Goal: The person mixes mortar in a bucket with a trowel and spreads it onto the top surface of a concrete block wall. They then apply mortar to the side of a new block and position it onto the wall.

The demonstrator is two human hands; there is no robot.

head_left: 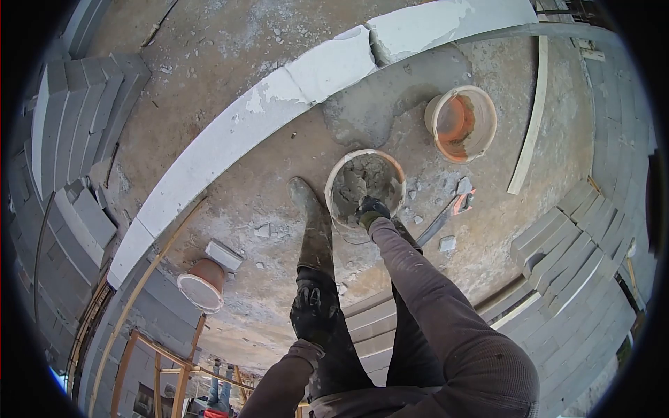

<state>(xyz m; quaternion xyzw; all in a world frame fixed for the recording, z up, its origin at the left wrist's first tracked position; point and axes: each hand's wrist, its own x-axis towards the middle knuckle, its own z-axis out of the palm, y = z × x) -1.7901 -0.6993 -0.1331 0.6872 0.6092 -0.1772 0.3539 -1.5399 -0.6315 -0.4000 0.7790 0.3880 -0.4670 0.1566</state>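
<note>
My right hand (373,211), in a dark glove, reaches into a pale bucket (337,221) of wet grey mortar (376,174). Its fingers are closed around the handle of what looks like a trowel (355,188), whose blade is coated and partly sunk in the mix. The handle itself is mostly hidden by the glove. My left hand (313,315), also gloved, lies on my left knee with its fingers stretched over it and nothing held. The bucket stands on the floor just ahead of my muddy boots (306,202).
A second bucket (488,125) with orange residue stands ahead right. A handsaw (440,221) lies right of the mortar. A low white block wall (244,129) crosses ahead. Grey blocks are stacked left (87,104) and right (557,244). Behind left sits a small bucket (206,279).
</note>
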